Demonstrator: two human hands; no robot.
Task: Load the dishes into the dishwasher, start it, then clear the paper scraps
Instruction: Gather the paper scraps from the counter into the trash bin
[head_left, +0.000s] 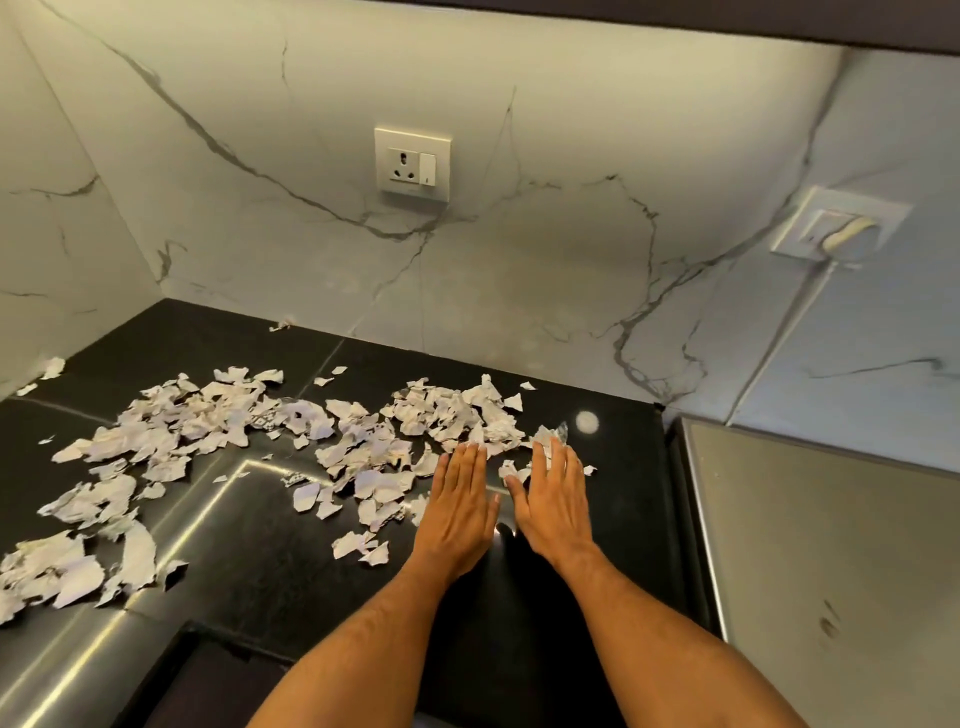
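My 2 hands lie flat with straight fingers: left hand (460, 499) and right hand (553, 496) press torn paper scraps (249, 431) on the black countertop (291, 587), grasping nothing.

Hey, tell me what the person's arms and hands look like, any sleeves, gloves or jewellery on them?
Both forearms are bare as far as the picture shows, with no sleeves in view. The left hand and the right hand wear no gloves. No rings, watch or bracelets show on the fingers or wrists, and no markings are visible.
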